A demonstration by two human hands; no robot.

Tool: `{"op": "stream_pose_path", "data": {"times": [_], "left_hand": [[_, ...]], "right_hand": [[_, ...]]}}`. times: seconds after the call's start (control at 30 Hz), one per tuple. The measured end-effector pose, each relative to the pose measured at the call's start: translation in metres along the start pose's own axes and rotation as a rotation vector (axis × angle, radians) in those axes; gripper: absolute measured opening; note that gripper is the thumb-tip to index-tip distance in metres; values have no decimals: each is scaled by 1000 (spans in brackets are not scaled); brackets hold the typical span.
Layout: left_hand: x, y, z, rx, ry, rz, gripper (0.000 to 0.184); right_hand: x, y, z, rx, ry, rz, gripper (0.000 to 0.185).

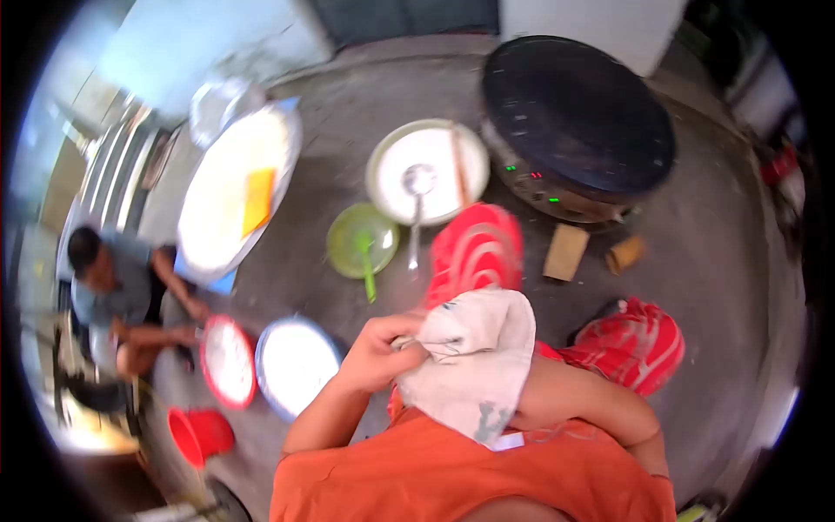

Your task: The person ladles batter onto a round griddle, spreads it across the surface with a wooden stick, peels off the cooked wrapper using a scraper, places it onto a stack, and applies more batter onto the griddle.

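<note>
Left of the black griddle point(578, 113), on its near side, the pale cloth point(477, 357) is pinched at its edge by the left hand point(383, 352); the right hand is hidden beneath, its grip impossible to tell. Light, limp handling is expected, best grasped by gathered folds.

A loose orange top point(374, 483) is worn, with a rounded neck opening point(504, 513) seen at its upper edge and a small white patch point(509, 441) shown on its front. The forearms point(578, 403) are bared. The legs are clothed in brighter red legwear point(477, 248), by which pale, curving lines are carried; finer details are blurred.
</note>
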State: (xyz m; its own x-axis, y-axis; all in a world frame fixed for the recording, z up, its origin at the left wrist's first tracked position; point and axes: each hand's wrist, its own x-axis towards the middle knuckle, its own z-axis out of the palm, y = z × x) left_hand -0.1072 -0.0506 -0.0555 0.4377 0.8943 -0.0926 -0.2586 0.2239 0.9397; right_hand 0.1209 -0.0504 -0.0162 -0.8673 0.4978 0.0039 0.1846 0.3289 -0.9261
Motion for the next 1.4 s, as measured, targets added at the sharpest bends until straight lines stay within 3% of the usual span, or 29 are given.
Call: {"op": "stream_pose_path", "data": {"times": [0.03,0.1,0.13,0.23,0.33,0.43,0.47,0.53,0.63,0.67,0.7,0.77,0.8,0.93,1.03,1.1,1.17,1.23,1.37,1.4], "left_hand": [[-8,-2,-11,22,108,17,27],[-30,-11,-46,-152,434,-134,26],[-38,-14,-63,-167,514,-123,24],[-54,-47,-101,-98,711,-154,19],[-58,-83,-116,12,999,-212,8],[-60,-144,-152,585,993,-448,21],[-59,-164,-160,582,998,-451,21],[-58,-201,-172,1154,1087,-305,25],[-48,-237,-191,1124,1074,-325,29],[-45,-244,-194,1139,979,-490,49],[-44,-251,-192,1131,978,-496,49],[-19,-234,-172,1223,822,-1137,74],[-22,-255,-186,1223,774,-1098,90],[1,-248,-176,1350,851,-669,60],[12,-238,-173,1190,939,-474,56],[15,-219,-168,1275,1061,-356,45],[12,-205,-168,1084,990,-213,36],[17,-184,-159,523,978,-219,29],[47,-104,-115,-233,900,-172,46],[45,-105,-115,-210,853,-72,53]], "right_hand": [[-3,12,4,-333,68,-298,33],[-14,21,-1,88,-92,-86,31],[-16,24,-6,105,-124,-94,31],[-24,31,-23,-95,130,112,28],[-32,43,-27,36,269,189,25],[-36,56,-33,297,444,336,20],[-35,60,-35,304,489,375,19],[-32,70,-40,305,541,385,18],[-26,77,-50,363,558,448,19],[-23,80,-54,389,569,473,19],[-22,89,-56,386,565,481,19],[-23,116,-62,260,560,501,18],[-21,127,-65,296,572,569,18],[-12,192,-62,360,569,725,23],[3,237,-43,570,529,940,29],[10,267,-24,665,434,1069,31],[13,295,0,816,381,1139,33],[24,309,15,748,264,1197,33],[35,348,45,797,194,1218,39],[38,357,52,845,295,1192,45]]}}
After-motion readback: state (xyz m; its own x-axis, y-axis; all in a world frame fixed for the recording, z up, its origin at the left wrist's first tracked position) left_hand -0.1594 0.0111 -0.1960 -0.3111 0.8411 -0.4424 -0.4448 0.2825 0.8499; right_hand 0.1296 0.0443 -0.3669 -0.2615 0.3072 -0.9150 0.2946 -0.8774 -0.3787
